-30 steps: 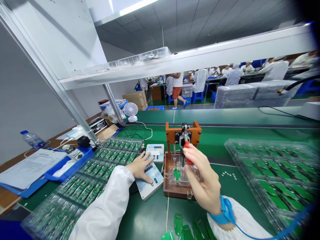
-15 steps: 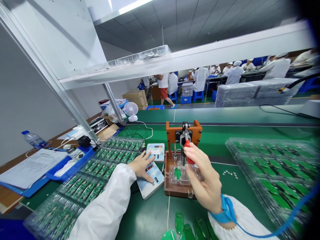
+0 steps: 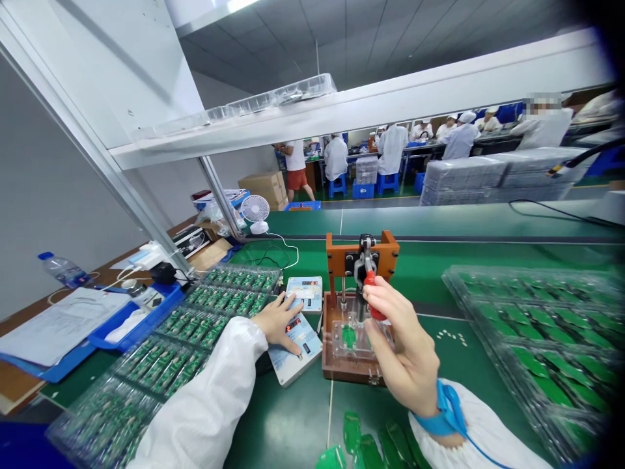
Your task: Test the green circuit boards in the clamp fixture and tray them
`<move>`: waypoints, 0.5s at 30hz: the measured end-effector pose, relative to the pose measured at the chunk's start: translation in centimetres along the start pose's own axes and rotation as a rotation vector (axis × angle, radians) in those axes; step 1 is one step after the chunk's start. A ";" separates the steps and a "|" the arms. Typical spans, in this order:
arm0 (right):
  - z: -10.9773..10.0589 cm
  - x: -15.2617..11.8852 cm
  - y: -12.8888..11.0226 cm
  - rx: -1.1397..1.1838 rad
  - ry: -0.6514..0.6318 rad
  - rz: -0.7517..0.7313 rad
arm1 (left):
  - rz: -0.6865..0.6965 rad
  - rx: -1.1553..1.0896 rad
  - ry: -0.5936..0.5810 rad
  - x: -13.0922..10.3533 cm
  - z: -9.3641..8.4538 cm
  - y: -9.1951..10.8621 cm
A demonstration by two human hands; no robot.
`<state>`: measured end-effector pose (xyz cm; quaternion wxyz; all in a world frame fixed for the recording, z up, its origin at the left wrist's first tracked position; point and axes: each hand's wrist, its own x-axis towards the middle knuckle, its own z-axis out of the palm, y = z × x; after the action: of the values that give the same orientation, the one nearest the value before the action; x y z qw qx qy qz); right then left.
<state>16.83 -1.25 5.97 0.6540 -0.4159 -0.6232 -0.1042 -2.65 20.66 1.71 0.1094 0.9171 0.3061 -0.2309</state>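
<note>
While closed: right hand (image 3: 407, 355) on lever (image 3: 375, 301).

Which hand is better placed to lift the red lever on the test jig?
Right. The right hand already grips the red lever on the jig, while the left hand rests on the tester box beside it.

Red lever handle (image 3: 374, 296), orange-brown press frame (image 3: 362, 255), green mat (image 3: 293, 423), blue wrist strap (image 3: 444, 412), white sleeves (image 3: 205, 404).

At frame centre, the right hand (image 3: 405, 352) grips the red lever (image 3: 372, 296) of a brown jig (image 3: 359, 312). The left hand (image 3: 278, 322) presses a tester (image 3: 295, 345), apparently on its buttons, lower left of the jig.
</note>
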 end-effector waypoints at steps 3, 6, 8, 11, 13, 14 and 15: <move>0.0 0.0 -0.1 -0.004 0.011 0.002 | -0.002 -0.001 -0.003 -0.2 -0.4 0.4; 0.0 0.0 -0.1 -0.022 0.016 0.000 | -0.019 -0.030 0.064 -1.9 -1.7 1.8; 0.0 0.0 -0.1 -0.035 0.012 0.004 | -0.039 -0.042 0.153 -3.7 -2.4 3.6; 0.0 -0.1 -0.1 -0.041 0.008 0.009 | -0.013 -0.091 0.256 -6.5 -1.7 7.9; 0.0 -0.2 0.0 -0.035 0.013 0.000 | 0.294 -0.234 0.279 -7.7 0.3 11.8; 0.0 -0.2 0.0 -0.032 0.014 -0.003 | 0.412 -0.265 0.244 -8.1 1.6 13.9; 0.0 -0.2 0.0 -0.030 0.014 -0.003 | 0.496 -0.286 0.206 -8.4 3.1 16.1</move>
<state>16.79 -1.29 5.76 0.6521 -0.4238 -0.6175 -0.1175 0.14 2.59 4.08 0.2589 0.9577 0.1115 -0.0574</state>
